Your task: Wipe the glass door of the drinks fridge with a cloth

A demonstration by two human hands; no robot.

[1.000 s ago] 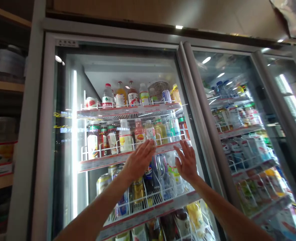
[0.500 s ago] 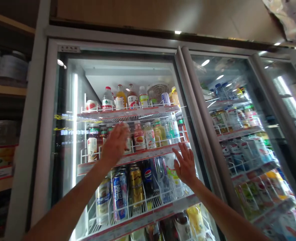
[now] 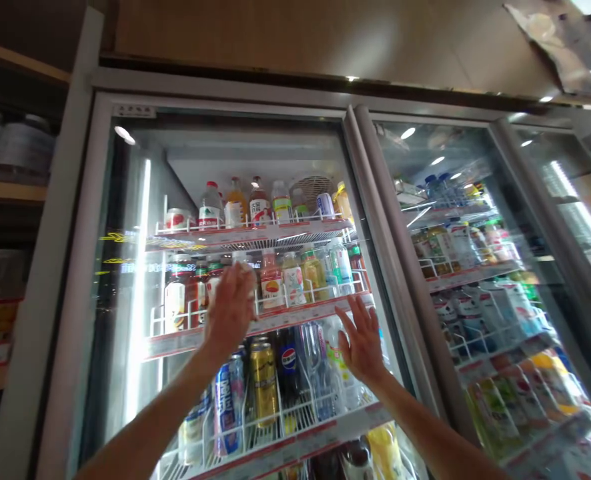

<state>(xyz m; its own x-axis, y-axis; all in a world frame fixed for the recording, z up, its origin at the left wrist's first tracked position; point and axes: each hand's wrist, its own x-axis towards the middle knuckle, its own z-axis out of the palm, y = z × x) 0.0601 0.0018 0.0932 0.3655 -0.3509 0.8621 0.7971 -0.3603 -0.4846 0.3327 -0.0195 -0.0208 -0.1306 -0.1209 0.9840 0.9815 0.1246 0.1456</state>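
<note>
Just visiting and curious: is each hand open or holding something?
Left hand: blurred; can't tell if it holds anything.
Right hand: open, nothing visibly held.

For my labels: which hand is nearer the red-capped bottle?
Left. The left hand is below and slightly right of the red-capped bottle in view; the right hand is lower and farther right.

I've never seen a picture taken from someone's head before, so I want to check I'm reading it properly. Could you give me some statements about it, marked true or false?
1. The left hand appears higher in the picture than the right hand. True.
2. The glass door before them stands wide open. False: it is shut.
3. A red-capped bottle stands on the top shelf. True.
4. The right hand is clenched into a fist. False: it is open.
5. A gold can stands to the right of the dark bottle with a round logo. False: it stands to the left.
</note>
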